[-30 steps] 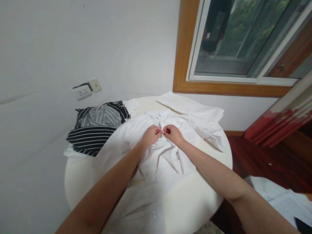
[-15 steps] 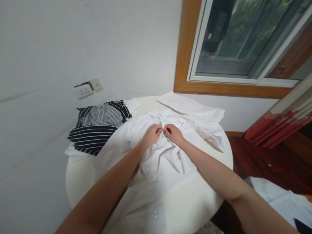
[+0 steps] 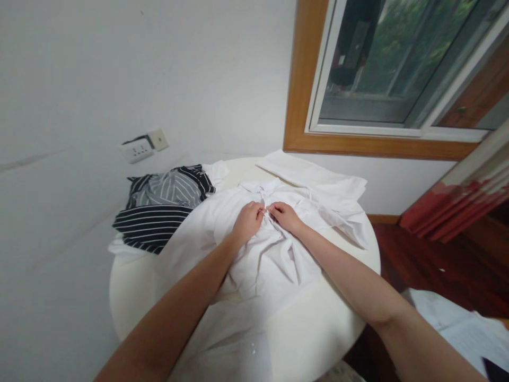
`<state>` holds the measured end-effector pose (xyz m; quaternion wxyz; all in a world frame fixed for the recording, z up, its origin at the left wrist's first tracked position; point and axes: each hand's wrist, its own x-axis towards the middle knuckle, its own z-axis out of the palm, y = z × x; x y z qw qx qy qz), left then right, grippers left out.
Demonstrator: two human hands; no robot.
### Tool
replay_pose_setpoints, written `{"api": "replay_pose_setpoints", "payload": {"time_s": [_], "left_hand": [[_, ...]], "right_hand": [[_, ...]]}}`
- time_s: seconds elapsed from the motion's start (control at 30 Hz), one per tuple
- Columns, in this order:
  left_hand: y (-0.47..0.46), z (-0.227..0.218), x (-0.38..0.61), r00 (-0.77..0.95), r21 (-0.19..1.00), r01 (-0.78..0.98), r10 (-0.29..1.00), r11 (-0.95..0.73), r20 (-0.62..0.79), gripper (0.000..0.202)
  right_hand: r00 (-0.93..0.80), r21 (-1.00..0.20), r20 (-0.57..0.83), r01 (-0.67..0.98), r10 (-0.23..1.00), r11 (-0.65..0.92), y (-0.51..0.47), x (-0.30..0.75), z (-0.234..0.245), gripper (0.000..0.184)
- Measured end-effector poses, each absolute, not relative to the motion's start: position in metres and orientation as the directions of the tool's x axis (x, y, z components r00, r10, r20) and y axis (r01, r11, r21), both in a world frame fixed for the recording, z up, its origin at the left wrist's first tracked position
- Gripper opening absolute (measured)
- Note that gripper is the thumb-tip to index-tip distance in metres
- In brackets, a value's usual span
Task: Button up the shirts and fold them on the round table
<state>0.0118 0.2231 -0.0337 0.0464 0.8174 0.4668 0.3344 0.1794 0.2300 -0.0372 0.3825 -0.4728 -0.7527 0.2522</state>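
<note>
A white shirt (image 3: 274, 260) lies spread and wrinkled over a round cream table (image 3: 314, 345), one sleeve stretched toward the back right. My left hand (image 3: 249, 218) pinches the shirt's front edge just below the collar. Close beside it, my right hand (image 3: 284, 215) pinches the same edge from the other side, fingertips nearly meeting. Whatever small part sits between the fingertips is too small to make out. The shirt's lower part hangs toward me over the table's near edge, partly behind my left forearm.
A black-and-white striped garment (image 3: 155, 225) lies bunched at the table's left, with white cloth under it. A wall socket (image 3: 137, 150) is above it. A wood-framed window (image 3: 296, 106) is behind; a red and cream curtain (image 3: 433, 207) hangs right. White papers (image 3: 461, 329) lie lower right.
My hands stay at the same place on the shirt front, with only slight shifts of the fingers. The view has moved very slightly.
</note>
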Motion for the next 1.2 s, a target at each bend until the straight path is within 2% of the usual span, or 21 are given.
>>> {"api": "replay_pose_setpoints", "payload": {"time_s": [0.13,0.27,0.33,0.4,0.47,0.53,0.6,0.7,0.8,0.87,1.03,1.13,1.2], "left_hand": [[0.217,-0.025,0.011,0.353,0.301,0.802,0.816,-0.516,0.457,0.021],[0.201,-0.011,0.007,0.387,0.146,0.883,0.867,-0.447,0.313,0.028],[0.192,-0.006,0.006,0.381,0.074,0.912,0.902,-0.403,0.204,0.034],[0.186,-0.005,0.007,0.361,0.045,0.929,0.927,-0.366,0.1,0.044],[0.183,-0.006,0.008,0.339,0.052,0.939,0.941,-0.339,0.006,0.055],[0.186,-0.009,0.009,0.323,0.077,0.945,0.944,-0.318,-0.073,0.068],[0.191,-0.011,0.007,0.313,0.109,0.948,0.941,-0.3,-0.131,0.081],[0.202,-0.013,0.002,0.315,0.144,0.945,0.935,-0.293,-0.165,0.098],[0.212,-0.017,-0.007,0.355,0.135,0.931,0.927,-0.339,-0.121,0.107],[0.217,-0.02,-0.016,0.405,0.116,0.91,0.913,-0.397,-0.051,0.102],[0.23,-0.024,-0.039,0.542,0.065,0.831,0.83,-0.553,0.129,0.072],[0.228,-0.014,-0.043,0.577,0.013,0.8,0.774,-0.6,0.26,0.055],[0.218,-0.001,-0.038,0.571,-0.021,0.799,0.746,-0.601,0.343,0.041]], "right_hand": [[-0.184,-0.815,0.265,0.481,0.946,0.322,0.231,0.179,-0.041,0.031],[-0.171,-0.831,0.245,0.47,0.954,0.297,0.224,0.19,-0.032,0.029],[-0.187,-0.762,0.258,0.564,0.948,0.318,0.215,0.199,-0.02,0.028],[-0.223,-0.621,0.241,0.713,0.945,0.326,0.203,0.207,-0.006,0.028],[-0.268,-0.448,0.162,0.837,0.95,0.313,0.191,0.21,0.004,0.028],[-0.322,-0.321,0.073,0.889,0.944,0.327,0.182,0.208,0.008,0.029],[-0.378,-0.263,0.015,0.892,0.926,0.368,0.178,0.204,0.007,0.032],[-0.394,-0.249,-0.033,0.893,0.918,0.374,0.183,0.201,-0.001,0.04],[-0.389,-0.289,-0.047,0.887,0.92,0.36,0.195,0.206,-0.011,0.046],[-0.411,-0.326,-0.01,0.863,0.912,0.385,0.203,0.212,-0.019,0.048],[-0.481,-0.462,0.261,0.699,0.837,0.546,0.213,0.228,-0.032,0.042],[-0.378,-0.551,0.441,0.602,0.814,0.578,0.211,0.234,-0.031,0.037],[-0.315,-0.556,0.511,0.589,0.8,0.587,0.208,0.237,-0.023,0.033]]}}
